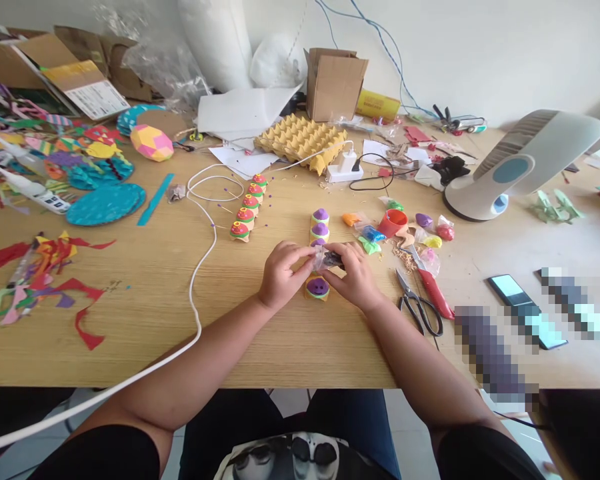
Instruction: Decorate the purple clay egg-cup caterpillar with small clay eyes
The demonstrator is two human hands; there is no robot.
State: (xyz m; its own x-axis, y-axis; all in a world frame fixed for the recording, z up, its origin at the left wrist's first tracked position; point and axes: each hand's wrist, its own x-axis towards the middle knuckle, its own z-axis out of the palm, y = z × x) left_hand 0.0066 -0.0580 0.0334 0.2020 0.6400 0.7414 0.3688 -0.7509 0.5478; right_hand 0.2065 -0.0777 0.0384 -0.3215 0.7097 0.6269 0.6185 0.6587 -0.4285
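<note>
Between my two hands is a small clear plastic bag with black clay [331, 259] in it. My left hand [286, 272] pinches the bag's transparent end with thumb and fingers. The dark end is gripped by my right hand [354, 275]. Right below them stands a purple-topped egg-carton caterpillar [318, 288] with a smiling face on its front bump; my hands hide its middle, and more purple bumps show beyond. Further left lies a second egg-carton caterpillar [247, 215], red and green with yellow rings on top.
Right of my hands are bagged coloured clays [373, 233], a red cup [393, 223], black-handled scissors [420, 307] and a red-handled knife [436, 293]. A white fan [510, 167] stands at the right. A white cable [196, 293] crosses the left side. Egg trays [303, 140] lie behind.
</note>
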